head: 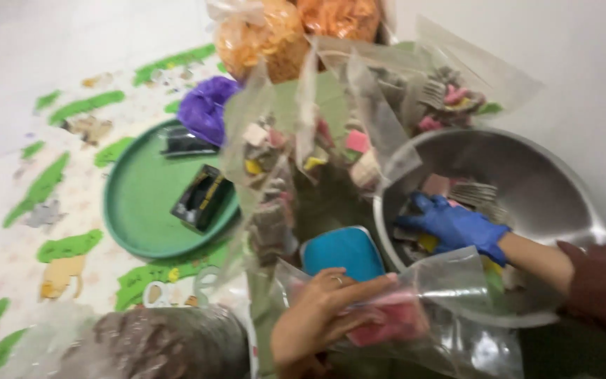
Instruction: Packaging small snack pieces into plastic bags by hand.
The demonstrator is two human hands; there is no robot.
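The bare left hand (317,312) pinches a clear plastic bag (422,309) of pink pieces just below the round steel bowl (527,175). Inside the bowl, the blue-gloved right hand (457,224) curls loosely over coloured scraps (457,193); its grip is unclear.

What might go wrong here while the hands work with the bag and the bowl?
1. The left hand pinches the clear bag at one side only; its pink pieces may spill.
2. The gloved right hand digs among forks in the metal bowl; tines could tear the glove.
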